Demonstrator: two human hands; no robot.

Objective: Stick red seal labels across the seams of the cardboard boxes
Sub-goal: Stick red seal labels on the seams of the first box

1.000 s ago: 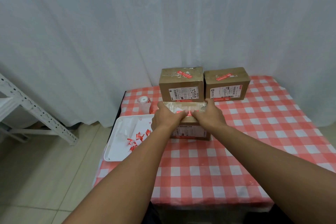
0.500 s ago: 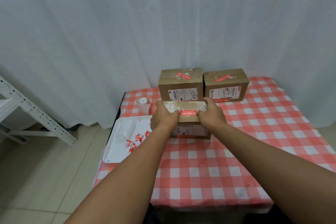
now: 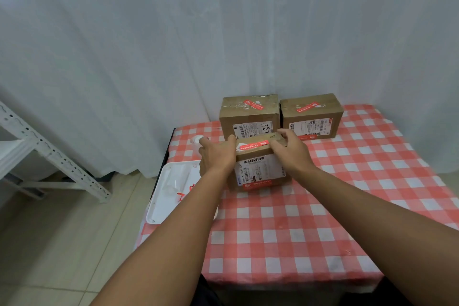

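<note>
A small cardboard box (image 3: 258,171) stands on the checked tablecloth, its shipping label facing me. A red seal label (image 3: 253,144) lies along its top. My left hand (image 3: 217,155) grips the box's left end, thumb at the top edge. At the right end, my right hand (image 3: 289,150) holds the box with its fingers curled over the top. Behind stand two more cardboard boxes, the left one (image 3: 249,117) and the right one (image 3: 311,117). Each has a red label on its top.
A white tray (image 3: 159,196) with red label scraps hangs over the table's left edge, partly hidden by my left forearm. A small white roll (image 3: 198,140) sits behind my left hand. A white metal rack (image 3: 49,156) stands on the floor at left. White curtain behind.
Both hands have slid apart from the middle of the red label to the ends of the front box. The whole label now shows on top.
</note>
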